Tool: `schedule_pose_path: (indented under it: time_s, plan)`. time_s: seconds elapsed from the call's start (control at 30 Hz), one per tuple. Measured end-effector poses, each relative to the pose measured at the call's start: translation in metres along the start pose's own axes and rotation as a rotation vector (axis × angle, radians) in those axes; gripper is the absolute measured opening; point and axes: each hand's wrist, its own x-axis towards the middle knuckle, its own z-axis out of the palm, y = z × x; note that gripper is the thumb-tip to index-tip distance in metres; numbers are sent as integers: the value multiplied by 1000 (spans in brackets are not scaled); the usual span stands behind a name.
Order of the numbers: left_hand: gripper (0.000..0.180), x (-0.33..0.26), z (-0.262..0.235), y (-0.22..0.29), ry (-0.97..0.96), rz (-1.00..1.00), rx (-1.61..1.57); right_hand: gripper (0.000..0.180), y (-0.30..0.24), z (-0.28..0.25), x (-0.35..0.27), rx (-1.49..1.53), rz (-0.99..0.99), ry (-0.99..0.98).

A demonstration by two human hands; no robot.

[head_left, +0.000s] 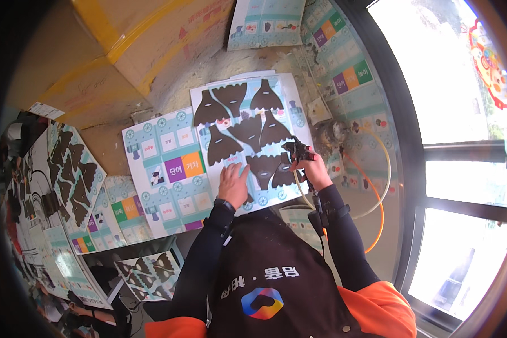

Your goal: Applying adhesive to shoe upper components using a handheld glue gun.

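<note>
Several black skirt-shaped pieces (224, 147) with scalloped edges and small slits lie on a printed sheet (296, 194) in front of me. My right hand (315, 169) grips a black spray gun (296, 149) over the right side of that sheet, its nozzle toward the pieces. My left hand (233, 185) rests at the sheet's lower left with fingers spread, beside the lowest pieces. Part of one small dark piece (249, 198) shows next to that hand. Whether spray is coming out cannot be seen.
A pale hose (387, 169) and an orange hose (378, 211) loop at the right, near a window (462, 180). Taped cardboard boxes (152, 42) stand at the back left. More sheets with black pieces lie at the far left (70, 169) and lower left (149, 276). Another person's arm (90, 312) shows there.
</note>
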Motion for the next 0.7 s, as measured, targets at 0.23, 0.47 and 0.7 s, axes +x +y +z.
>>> schedule_pose_path:
  time_s: [0.23, 0.47, 0.7]
  plan:
    - [63, 108, 56, 45, -93, -75, 101, 26, -15, -21, 89, -84, 24, -56]
    - [64, 129, 77, 42, -144, -183, 140, 17, -6, -15, 139, -50, 62, -54]
    - [63, 132, 77, 45, -105, -192, 121, 16, 0, -12, 150, -28, 84, -154]
